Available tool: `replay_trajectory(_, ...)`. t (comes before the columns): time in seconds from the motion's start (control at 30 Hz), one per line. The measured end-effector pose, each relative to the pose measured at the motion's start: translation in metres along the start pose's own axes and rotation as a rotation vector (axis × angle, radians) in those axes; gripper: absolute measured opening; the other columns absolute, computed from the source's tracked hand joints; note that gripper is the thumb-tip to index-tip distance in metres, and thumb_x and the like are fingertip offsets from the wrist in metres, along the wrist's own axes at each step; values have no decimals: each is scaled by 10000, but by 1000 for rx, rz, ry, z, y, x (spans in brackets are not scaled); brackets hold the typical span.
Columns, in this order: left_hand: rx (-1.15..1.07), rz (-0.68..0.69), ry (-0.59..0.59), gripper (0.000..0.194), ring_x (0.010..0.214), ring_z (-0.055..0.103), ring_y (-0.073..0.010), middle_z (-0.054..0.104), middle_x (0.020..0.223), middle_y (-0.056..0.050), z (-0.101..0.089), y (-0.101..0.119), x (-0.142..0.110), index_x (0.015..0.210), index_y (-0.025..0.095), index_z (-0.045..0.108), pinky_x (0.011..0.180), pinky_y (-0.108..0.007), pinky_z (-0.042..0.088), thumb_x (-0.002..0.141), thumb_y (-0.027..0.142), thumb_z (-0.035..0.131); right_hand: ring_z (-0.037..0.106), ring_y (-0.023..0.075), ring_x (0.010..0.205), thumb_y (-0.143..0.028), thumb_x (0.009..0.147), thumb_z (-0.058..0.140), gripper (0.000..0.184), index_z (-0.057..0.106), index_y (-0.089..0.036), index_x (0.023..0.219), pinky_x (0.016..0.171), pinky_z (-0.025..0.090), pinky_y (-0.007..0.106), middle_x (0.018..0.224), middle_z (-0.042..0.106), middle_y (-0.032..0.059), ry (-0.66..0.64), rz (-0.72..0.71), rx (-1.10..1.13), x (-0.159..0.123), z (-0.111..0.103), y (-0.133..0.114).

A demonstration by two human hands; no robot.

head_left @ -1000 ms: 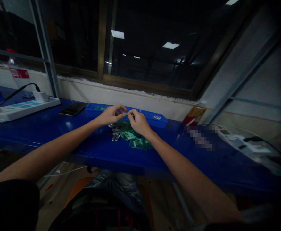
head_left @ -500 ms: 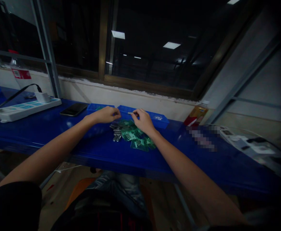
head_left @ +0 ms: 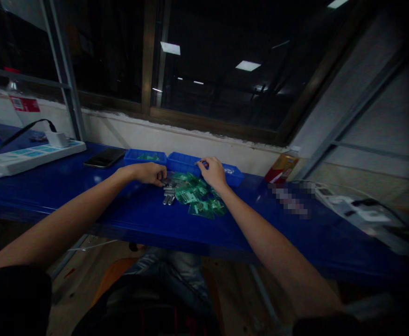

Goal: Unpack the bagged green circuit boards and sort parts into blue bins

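My left hand point(head_left: 151, 173) rests on the blue bench with curled fingers, its tips at a small pile of silver metal pieces point(head_left: 168, 192). My right hand point(head_left: 212, 171) reaches over the edge of a blue tray point(head_left: 186, 163), fingers pinched on a small thin part that I cannot make out. Between the hands lies a heap of small green circuit boards point(head_left: 197, 196). A second blue tray point(head_left: 145, 157) with green pieces in it stands just left of the first.
A black phone point(head_left: 105, 158) lies left of the trays. A white power strip point(head_left: 29, 156) with a plugged charger sits at far left, another power strip point(head_left: 356, 210) at right. An orange-red carton point(head_left: 281, 169) stands by the wall. The bench point(head_left: 85, 196) runs below a dark window.
My hands, which met above the boards, have separated. The left dropped to the metal pieces; the right carried its small part back over the blue tray.
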State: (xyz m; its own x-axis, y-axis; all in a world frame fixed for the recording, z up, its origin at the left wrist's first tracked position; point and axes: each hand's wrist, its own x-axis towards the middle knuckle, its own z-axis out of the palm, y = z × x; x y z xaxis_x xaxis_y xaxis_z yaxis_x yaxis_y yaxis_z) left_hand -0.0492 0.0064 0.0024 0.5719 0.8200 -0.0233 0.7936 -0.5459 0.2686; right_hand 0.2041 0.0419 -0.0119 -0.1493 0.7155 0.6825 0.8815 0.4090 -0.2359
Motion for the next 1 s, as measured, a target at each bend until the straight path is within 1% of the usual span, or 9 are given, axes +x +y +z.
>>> replay_trajectory(0.1, -6, 12, -58, 322, 729, 572, -135, 627, 856, -39, -2, -1, -2, 1022, 139, 537, 630, -202, 413, 738, 289, 568, 541, 200, 833, -358, 830, 464, 273, 647, -176, 919, 786, 410, 313, 839, 584, 73, 65, 33, 2, 5, 0, 5)
replay_trajectory(0.2, -34, 5, -91, 331, 738, 580, -148, 643, 854, -43, -11, -6, -7, 1054, 140, 544, 651, -223, 414, 770, 309, 522, 535, 216, 869, -358, 826, 474, 268, 660, -195, 928, 811, 409, 329, 846, 577, 78, 10, 36, -56, 5, 2, 11)
replay_trajectory(0.27, -24, 11, -25, 304, 793, 582, -159, 651, 901, -44, -17, -11, -9, 1038, 150, 573, 705, -237, 413, 787, 302, 493, 531, 229, 905, -374, 829, 468, 284, 663, -204, 948, 827, 410, 343, 875, 571, 87, -50, 38, -94, 3, 4, 14)
replay_trajectory(0.37, 37, 35, 171, 249, 865, 568, -173, 650, 936, -35, -20, -20, -6, 961, 175, 618, 784, -260, 402, 813, 281, 449, 520, 244, 978, -448, 823, 464, 362, 629, -222, 1053, 850, 411, 366, 973, 556, 98, -105, 23, -114, 0, 6, 14)
replay_trajectory(0.47, 99, 69, 352, 241, 890, 553, -185, 632, 911, -58, -12, -24, 3, 922, 169, 624, 829, -287, 402, 830, 258, 420, 496, 270, 1063, -493, 798, 487, 406, 599, -238, 1094, 864, 411, 413, 1127, 524, 104, -217, -33, -152, -1, 5, 12)
replay_trajectory(0.57, 141, 85, 507, 247, 944, 539, -190, 597, 957, -92, 1, -22, 14, 935, 151, 609, 873, -295, 400, 840, 238, 399, 505, 268, 1075, -426, 814, 491, 349, 597, -215, 1071, 867, 417, 422, 1198, 512, 103, -297, -80, -186, -1, 4, 13)
replay_trajectory(0.63, 157, 38, 581, 269, 979, 537, -197, 580, 1021, -110, 6, -19, 19, 974, 140, 594, 882, -299, 401, 855, 233, 371, 529, 238, 1049, -355, 834, 477, 284, 606, -200, 1035, 875, 421, 383, 1168, 544, 93, -302, -111, -167, 1, 2, 16)
replay_trajectory(0.8, 226, -195, 587, 322, 892, 563, -259, 628, 927, -133, 12, -16, 27, 1042, 130, 565, 783, -374, 423, 884, 267, 320, 563, 202, 1005, -264, 840, 474, 219, 636, -194, 970, 882, 427, 321, 1087, 607, 68, -303, -187, -113, 4, 0, 22)
replay_trajectory(1.0, 151, -59, 625, 257, 831, 545, -206, 642, 925, -79, 18, -32, 32, 983, 149, 558, 841, -349, 385, 873, 270, 359, 564, 204, 1039, -261, 821, 513, 217, 659, -188, 964, 906, 422, 322, 1088, 628, 81, -316, -205, -96, 6, -4, 27)
